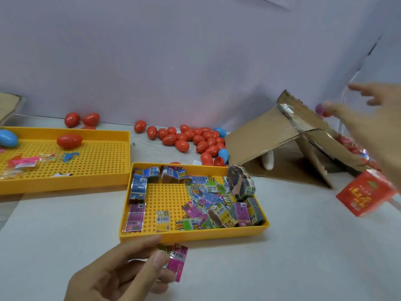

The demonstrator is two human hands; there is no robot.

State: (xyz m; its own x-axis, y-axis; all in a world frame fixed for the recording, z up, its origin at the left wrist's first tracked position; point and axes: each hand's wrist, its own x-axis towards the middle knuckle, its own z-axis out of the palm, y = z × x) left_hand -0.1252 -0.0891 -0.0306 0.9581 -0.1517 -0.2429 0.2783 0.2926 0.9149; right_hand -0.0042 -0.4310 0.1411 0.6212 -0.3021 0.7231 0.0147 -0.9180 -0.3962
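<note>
My left hand (pixel 121 270) is low in the view, in front of the near yellow tray (pixel 195 234). It pinches a small pink foil packet (pixel 176 262) between thumb and fingers. That tray holds several small printed packets (pixel 208 205), some lined along its left side, most heaped at the right. My right hand (pixel 368 127) is blurred at the right edge, thumb and a finger stretched toward the torn cardboard box (pixel 271 135). A red packet (pixel 365 193) hangs just under this hand; the blur hides whether the hand holds it.
A second yellow tray (pixel 97 179) at the left holds a red egg (pixel 69 141), a blue egg (pixel 7 139) and small toys. Several red and blue plastic eggs (pixel 195 141) lie along the wall. The cardboard box holds more red packets (pixel 351 146).
</note>
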